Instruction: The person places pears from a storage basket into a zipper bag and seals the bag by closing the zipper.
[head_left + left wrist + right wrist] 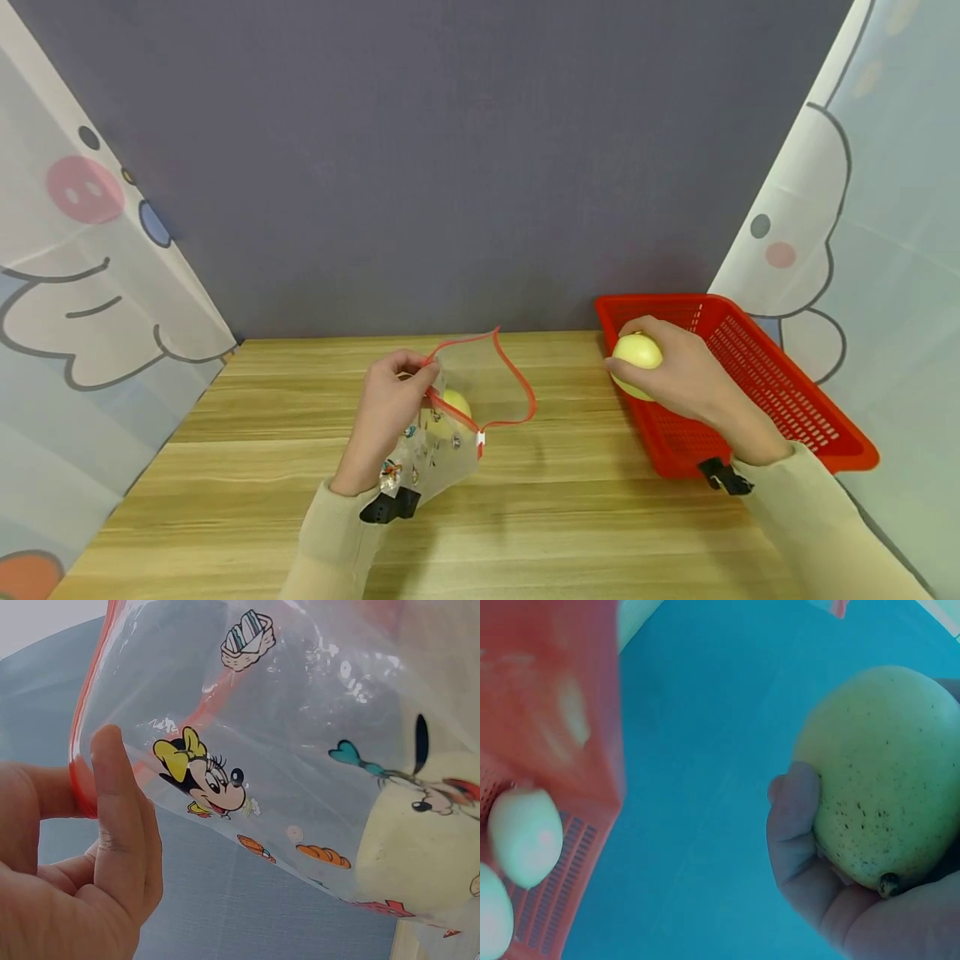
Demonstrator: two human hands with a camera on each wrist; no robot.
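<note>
Head view: left hand (393, 392), between 7 and 8 o'clock of frame centre, pinches a clear bag (446, 467) between thumb and fingers at its mouth, which gapes toward 1 o'clock. One yellow lump (457, 403) inside. Bag appears over the table (525, 533); contact cannot be judged. Right hand (678, 371), between 3 and 4 o'clock, is clamped round a pale yellow fruit (637, 354), seen against the 9 o'clock side of a red basket (671, 454). Right wrist view: fruit apart from basket; two pale ovals (525, 836) lie in the basket at 8 o'clock.
</note>
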